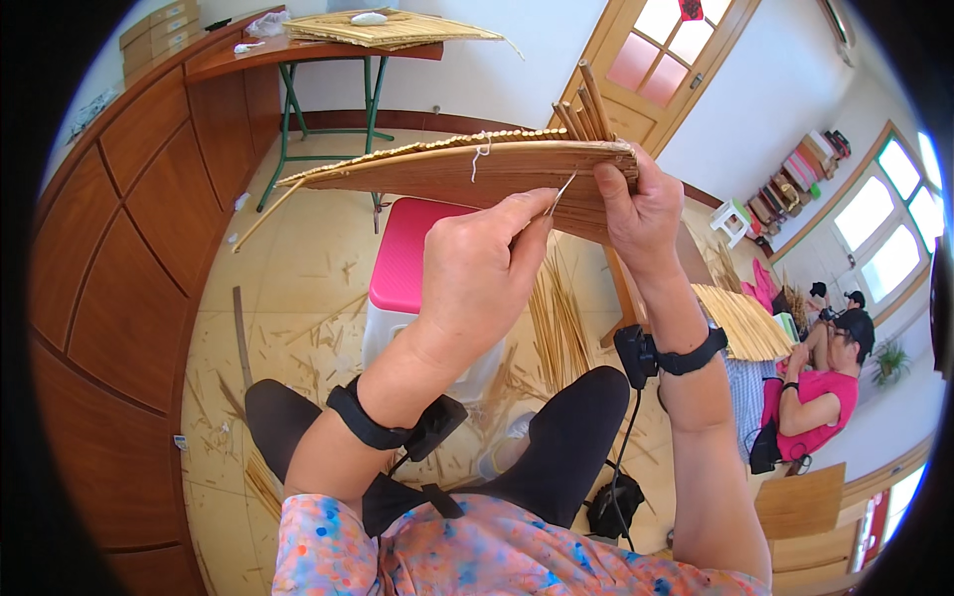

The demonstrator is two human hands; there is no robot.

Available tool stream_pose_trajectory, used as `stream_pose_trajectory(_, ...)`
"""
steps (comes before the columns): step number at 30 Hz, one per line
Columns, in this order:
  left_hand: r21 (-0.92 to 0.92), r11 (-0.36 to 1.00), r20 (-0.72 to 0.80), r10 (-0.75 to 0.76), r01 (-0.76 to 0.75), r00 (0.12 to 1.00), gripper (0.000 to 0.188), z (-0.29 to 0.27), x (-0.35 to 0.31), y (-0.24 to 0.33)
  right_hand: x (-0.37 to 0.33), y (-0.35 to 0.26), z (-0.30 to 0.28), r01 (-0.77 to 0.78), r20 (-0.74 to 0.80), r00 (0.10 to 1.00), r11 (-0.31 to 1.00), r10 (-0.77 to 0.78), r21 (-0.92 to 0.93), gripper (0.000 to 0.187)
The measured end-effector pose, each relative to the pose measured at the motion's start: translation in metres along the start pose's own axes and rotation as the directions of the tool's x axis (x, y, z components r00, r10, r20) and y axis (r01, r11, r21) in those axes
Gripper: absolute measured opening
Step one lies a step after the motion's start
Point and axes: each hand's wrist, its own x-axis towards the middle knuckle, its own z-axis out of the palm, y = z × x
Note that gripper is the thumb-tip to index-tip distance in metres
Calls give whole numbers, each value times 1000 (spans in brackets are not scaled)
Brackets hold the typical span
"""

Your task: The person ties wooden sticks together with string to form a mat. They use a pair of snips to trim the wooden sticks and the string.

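Note:
A woven panel of straw-coloured stalks [417, 171] is held up before me, seen nearly edge-on, with several thicker stalk ends sticking up at its right corner. My right hand [641, 209] grips that corner, thumb on the near face. Between the thumb and fingers of my left hand [487, 253] is a thin, pale needle [561, 191], its tip close to the panel's face near my right thumb. A short white thread [480, 157] dangles from the panel's upper edge, left of the needle. My left fingertips partly hide the needle.
A pink-topped stool [417, 253] stands below the panel. Loose stalks [558, 318] and scraps litter the floor. Flat woven mats [388, 30] lie on a table at the back left, beside wooden cabinets [124, 268]. At right, a seated person [815, 392] handles another mat [740, 320].

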Motion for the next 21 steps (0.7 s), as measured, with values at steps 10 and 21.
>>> stream_pose_trajectory(10,37,999,4,-9,9,1000,17,-1,3,0,0,-1,0,12,-5,1000,1000,-12,-3,29)
stream_pose_trajectory(21,79,996,67,-48,42,997,20,-6,-1,4,-2,-1,3,11,-12,1000,1000,-11,-26,28)
